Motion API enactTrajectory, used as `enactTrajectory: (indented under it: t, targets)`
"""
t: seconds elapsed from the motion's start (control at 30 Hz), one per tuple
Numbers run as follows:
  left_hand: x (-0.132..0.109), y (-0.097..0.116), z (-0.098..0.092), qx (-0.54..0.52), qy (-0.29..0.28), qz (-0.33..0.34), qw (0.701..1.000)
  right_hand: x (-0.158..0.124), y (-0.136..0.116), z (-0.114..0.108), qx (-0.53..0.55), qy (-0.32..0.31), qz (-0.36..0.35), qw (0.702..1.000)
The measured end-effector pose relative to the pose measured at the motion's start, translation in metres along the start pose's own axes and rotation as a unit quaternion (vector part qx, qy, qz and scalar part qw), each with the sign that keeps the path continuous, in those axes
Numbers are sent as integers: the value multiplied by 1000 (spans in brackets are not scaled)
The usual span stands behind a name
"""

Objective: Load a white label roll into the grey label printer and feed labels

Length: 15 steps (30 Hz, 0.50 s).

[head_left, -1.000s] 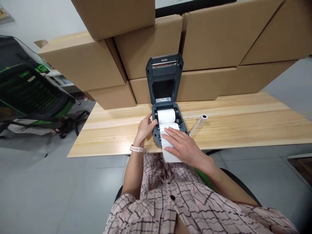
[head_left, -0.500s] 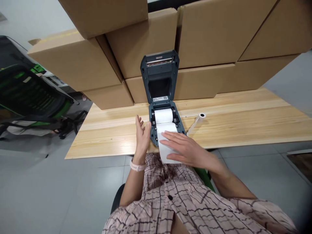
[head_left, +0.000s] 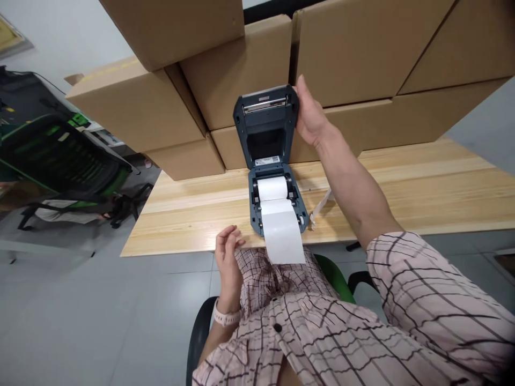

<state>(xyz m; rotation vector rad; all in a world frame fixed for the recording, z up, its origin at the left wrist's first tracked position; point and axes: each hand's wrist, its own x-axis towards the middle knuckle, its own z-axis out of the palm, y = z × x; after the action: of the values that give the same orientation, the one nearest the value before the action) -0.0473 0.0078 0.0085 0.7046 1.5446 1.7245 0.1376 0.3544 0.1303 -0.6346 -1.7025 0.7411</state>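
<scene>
A dark grey label printer [head_left: 254, 214] stands on the table with its lid [head_left: 265, 126] raised. Inside sits a white label roll [head_left: 272, 188], and its strip of labels [head_left: 285, 238] runs out over the front and hangs past the table edge. My right hand [head_left: 310, 115] grips the upper right edge of the lid; some of its fingers are hidden behind it. Near the table's front edge, left of the printer, my left hand [head_left: 229, 257] is raised with loosely curled fingers apart, holding nothing.
Stacked cardboard boxes [head_left: 341, 59] form a wall behind the printer. A curled piece of white strip [head_left: 321, 208] lies to its right on the wooden table [head_left: 181, 214], partly hidden by my right forearm. An office chair [head_left: 60, 161] stands at the left.
My right hand has left the label strip and moved up to the lid's right edge. My left hand has drawn back from the printer's left side, lower and closer to me.
</scene>
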Motion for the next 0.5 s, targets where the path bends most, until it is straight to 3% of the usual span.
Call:
enactTrajectory:
  t: [0.17,0.3,0.4,0.5]
  targets:
    - [36,28,2,13,18,100,995,-103,-51,5,102,-50,65,991]
    - [48,37,23,42,-51,131,989,-177,-69,6,1,-109,35,993]
    - [43,30,43,65,-97,108,987,-202,-67,7,-71,-145,20,987]
    - [40,18,57,52,-124,45,990,-211,-64,8,-61,-139,18,988]
